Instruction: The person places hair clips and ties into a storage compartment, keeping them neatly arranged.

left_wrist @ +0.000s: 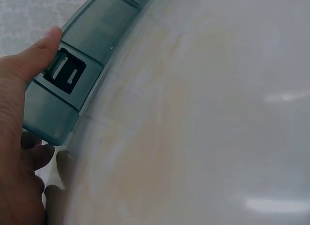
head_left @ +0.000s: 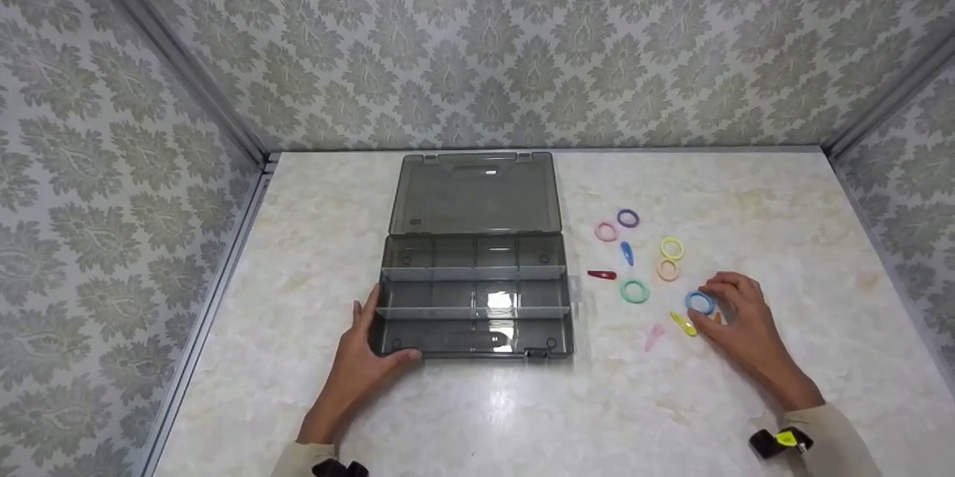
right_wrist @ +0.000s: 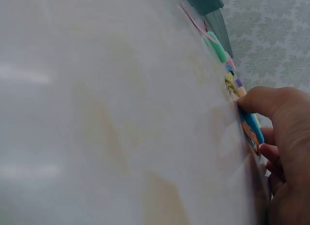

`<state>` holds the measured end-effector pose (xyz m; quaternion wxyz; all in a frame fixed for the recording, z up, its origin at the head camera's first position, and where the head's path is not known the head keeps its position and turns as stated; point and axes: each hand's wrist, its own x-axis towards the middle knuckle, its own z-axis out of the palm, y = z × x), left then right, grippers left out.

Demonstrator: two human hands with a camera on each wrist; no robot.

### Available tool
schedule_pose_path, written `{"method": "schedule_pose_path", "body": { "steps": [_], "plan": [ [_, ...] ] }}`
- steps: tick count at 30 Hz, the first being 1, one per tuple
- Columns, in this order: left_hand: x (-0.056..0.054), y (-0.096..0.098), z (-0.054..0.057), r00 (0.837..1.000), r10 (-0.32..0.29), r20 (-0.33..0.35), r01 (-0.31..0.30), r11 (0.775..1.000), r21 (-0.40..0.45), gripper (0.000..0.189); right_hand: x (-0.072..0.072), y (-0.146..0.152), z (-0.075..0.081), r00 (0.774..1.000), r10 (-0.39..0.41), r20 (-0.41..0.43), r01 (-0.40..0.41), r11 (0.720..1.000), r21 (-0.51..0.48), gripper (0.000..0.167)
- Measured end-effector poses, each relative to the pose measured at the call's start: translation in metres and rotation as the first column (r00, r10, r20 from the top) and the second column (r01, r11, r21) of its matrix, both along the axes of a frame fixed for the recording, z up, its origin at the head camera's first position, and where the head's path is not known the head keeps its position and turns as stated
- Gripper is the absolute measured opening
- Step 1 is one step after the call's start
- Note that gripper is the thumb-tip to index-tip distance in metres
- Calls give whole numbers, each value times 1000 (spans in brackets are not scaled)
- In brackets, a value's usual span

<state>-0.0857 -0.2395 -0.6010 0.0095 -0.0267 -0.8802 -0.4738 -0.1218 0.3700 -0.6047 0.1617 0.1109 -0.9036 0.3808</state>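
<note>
A dark translucent organizer box (head_left: 474,335) lies with its lid (head_left: 477,197) folded back, its compartments bare. My left hand (head_left: 365,354) grips the front left corner, thumb along the front wall and fingers along the left side; the left wrist view shows the thumb beside the latch recess (left_wrist: 65,72). To the right, my right hand (head_left: 746,320) pinches a blue hair tie (head_left: 700,303) between thumb and fingers, low over the table. An orange hair clip (head_left: 718,318) is partly hidden by that hand. Just left of the thumb lies a yellow hair clip (head_left: 683,324).
Between box and right hand lie a green hair tie (head_left: 634,291), peach tie (head_left: 668,269), yellow tie (head_left: 672,248), pink tie (head_left: 606,231) and purple tie (head_left: 628,218). Red (head_left: 601,275), blue (head_left: 627,253) and pink (head_left: 654,337) clips lie among them. Patterned walls (head_left: 492,51) enclose the table.
</note>
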Motion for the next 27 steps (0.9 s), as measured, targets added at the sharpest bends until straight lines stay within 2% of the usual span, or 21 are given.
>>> {"method": "schedule_pose_path", "body": {
  "steps": [5,8,15,22,27],
  "plan": [
    [-2,5,0,998,-22,-53,23,999,33,128,-2,-2,2,1000,-16,-3,16,1000,0,35],
    [-1,5,-2,998,-22,-53,25,999,40,128,-3,-5,4,999,-34,0,34,999,0,32],
    [-2,5,-4,998,-26,-54,29,998,56,128,-15,-17,19,995,-69,75,67,997,29,28],
    [-3,4,-3,999,-28,-43,30,999,43,127,-34,-38,32,999,-22,45,22,1000,11,25],
    [-2,3,-4,999,-24,-21,24,999,21,126,-45,-59,42,996,22,82,-21,1000,-19,24]
  ]
}}
